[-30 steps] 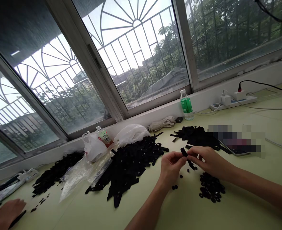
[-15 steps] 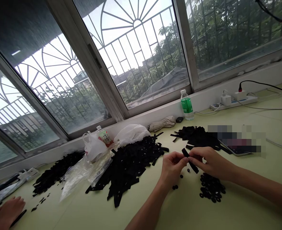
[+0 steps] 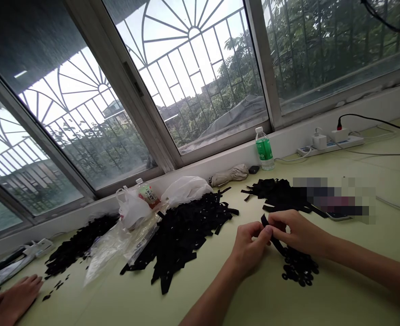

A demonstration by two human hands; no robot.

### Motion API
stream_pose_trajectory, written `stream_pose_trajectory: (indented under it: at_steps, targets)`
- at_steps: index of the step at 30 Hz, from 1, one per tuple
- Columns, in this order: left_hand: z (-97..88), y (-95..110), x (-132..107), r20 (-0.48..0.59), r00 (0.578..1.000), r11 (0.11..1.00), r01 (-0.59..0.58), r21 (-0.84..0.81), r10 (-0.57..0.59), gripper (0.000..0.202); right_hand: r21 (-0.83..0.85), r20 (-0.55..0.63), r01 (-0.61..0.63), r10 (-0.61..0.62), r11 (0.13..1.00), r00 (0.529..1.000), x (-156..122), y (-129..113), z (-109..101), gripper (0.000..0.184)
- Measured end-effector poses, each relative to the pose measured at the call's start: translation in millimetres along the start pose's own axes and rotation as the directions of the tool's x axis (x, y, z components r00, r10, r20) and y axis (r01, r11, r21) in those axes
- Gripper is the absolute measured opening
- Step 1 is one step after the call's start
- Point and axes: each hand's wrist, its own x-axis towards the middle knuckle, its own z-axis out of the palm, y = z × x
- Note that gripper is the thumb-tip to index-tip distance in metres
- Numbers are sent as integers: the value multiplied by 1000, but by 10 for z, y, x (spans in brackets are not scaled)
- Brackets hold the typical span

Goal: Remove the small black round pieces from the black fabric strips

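Note:
My left hand (image 3: 250,246) and my right hand (image 3: 293,231) meet over the table, thumbs and fingers pinched on one short black fabric strip (image 3: 278,246). The strip curves, one end up above the fingertips and the other hanging toward a heap of small black rings or discs (image 3: 300,267). Whether a small piece sits between my fingertips is hidden. Behind my right hand lies a pile of black strips (image 3: 274,192). Left of my left hand spreads a larger pile of black strips (image 3: 186,226), some with small shiny spots.
Another person's hand (image 3: 19,294) rests at the far left, near a dark pile (image 3: 80,244). Plastic bags (image 3: 132,210), a drink bottle (image 3: 147,192), a green-labelled bottle (image 3: 264,149) and a power strip (image 3: 329,145) line the window side. A blurred phone-like object (image 3: 339,216) lies right.
My left hand has shifted slightly right and down, covering the few loose black discs beside it. The strip, straighter before, now bends. The other person's hand has moved a little right.

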Motion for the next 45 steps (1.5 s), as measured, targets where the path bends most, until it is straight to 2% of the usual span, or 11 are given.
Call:
stream_pose_trajectory:
  at_steps: [6,14,25,31,36,39,45]
  targets:
    - [7,-15,15,1,1000,999,-14,46,14,39,-5,25,26,-26,1000,999,0,24,18,29]
    - [10,-23,8,-12,997,980,-69,187,73,41,-15,62,16,-15,1000,998,5,66,37,29]
    - [22,-46,3,-14,997,971,-66,228,71,40,-19,128,14,-12,1000,992,4,8,-2,29]
    - [23,-55,6,-4,999,976,-38,215,40,39,-14,194,-1,3,1000,981,5,24,-20,27]
    - [7,-79,22,-8,999,993,33,114,-32,43,6,231,-16,14,1000,973,13,37,-21,31]
    - [2,-89,28,1,998,995,63,80,-63,45,0,222,-13,13,1000,975,19,50,-21,32]
    - [17,-105,6,35,999,995,38,91,-42,43,-15,205,15,-12,1000,979,26,64,-23,25]
